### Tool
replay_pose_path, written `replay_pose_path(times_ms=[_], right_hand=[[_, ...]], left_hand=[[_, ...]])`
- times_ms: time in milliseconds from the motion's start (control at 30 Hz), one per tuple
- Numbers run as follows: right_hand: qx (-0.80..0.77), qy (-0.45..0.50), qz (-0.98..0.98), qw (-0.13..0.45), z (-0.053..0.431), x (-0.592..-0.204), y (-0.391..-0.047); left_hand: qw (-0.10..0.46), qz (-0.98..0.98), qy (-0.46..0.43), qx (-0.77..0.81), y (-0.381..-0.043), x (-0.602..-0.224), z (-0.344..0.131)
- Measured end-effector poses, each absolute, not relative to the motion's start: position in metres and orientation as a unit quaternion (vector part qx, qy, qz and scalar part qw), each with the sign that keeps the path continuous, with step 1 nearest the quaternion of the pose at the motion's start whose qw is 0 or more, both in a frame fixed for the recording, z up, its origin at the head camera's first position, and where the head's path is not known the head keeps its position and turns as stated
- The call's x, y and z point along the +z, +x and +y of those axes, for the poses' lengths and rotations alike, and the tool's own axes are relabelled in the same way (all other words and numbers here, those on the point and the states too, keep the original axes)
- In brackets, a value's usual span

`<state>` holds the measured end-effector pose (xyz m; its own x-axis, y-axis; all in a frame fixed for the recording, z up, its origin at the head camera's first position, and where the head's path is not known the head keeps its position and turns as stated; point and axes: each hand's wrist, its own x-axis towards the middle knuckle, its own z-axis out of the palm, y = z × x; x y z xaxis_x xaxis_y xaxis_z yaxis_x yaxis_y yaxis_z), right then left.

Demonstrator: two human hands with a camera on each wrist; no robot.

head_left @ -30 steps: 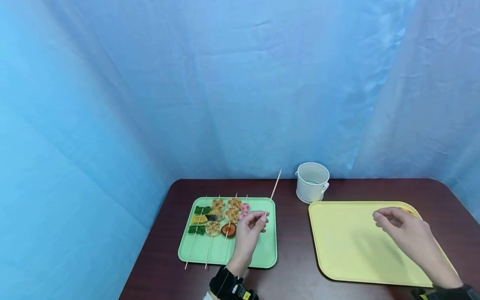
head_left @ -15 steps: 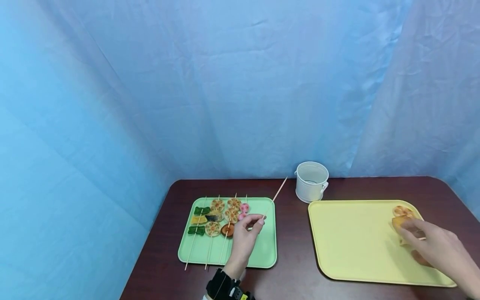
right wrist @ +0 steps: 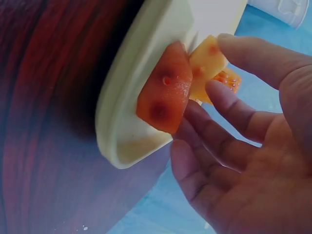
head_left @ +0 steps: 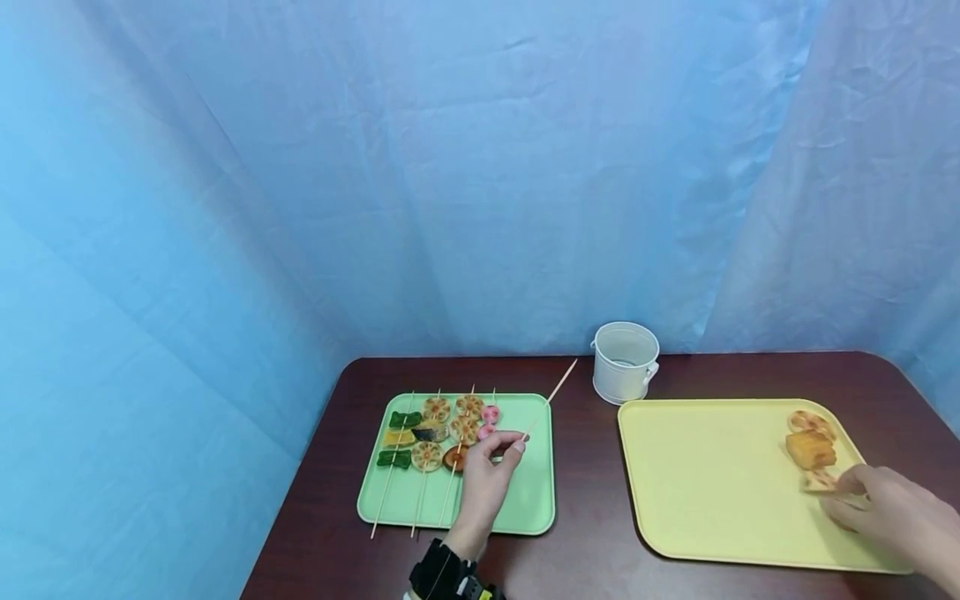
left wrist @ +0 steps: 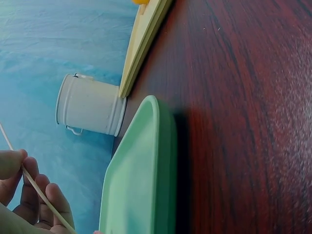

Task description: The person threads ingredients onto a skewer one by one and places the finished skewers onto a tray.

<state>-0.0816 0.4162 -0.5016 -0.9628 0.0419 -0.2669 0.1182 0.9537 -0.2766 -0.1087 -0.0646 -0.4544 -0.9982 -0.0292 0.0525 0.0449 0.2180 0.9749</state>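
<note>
My left hand pinches a bare bamboo skewer between thumb and fingers, its pointed end slanting up and to the right over the green tray. In the left wrist view no food shows on the stick. My right hand is low over the right side of the yellow tray, fingers spread beside toy food pieces. Thumb and index fingertips are right at the edge of a yellow piece; a reddish-orange piece with a small hole is in front. A golden-brown block lies behind the hand.
Several loaded skewers lie on the green tray, with lotus root slices, green pieces and pink balls. A white bucket stands between the trays at the back. A blue curtain hangs behind the table.
My right hand has moved right and toward the near side, down to the food pieces, uncovering the golden-brown block. The skewer in my left hand has tilted further to the right.
</note>
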Motion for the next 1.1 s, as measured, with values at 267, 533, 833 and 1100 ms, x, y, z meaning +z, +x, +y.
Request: replay_pose_path(times_ms=[267,533,833,1100], right_hand=[[-0.152,0.022,0.983,0.103,0.420,-0.517,-0.075],[-0.153,0.029,0.984,0.091,0.418,-0.517,-0.073],[-0.138,0.046,0.985,0.093,0.420,-0.519,-0.073],[-0.145,0.071,0.977,0.140,0.423,-0.516,-0.079]], left_hand=[[0.031,-0.780,-0.010,-0.625,-0.110,-0.458,-0.065],[0.032,-0.783,-0.011,-0.621,-0.109,-0.458,-0.064],[0.034,-0.784,-0.011,-0.620,-0.109,-0.459,-0.063],[0.039,-0.778,-0.015,-0.627,-0.110,-0.463,-0.062]])
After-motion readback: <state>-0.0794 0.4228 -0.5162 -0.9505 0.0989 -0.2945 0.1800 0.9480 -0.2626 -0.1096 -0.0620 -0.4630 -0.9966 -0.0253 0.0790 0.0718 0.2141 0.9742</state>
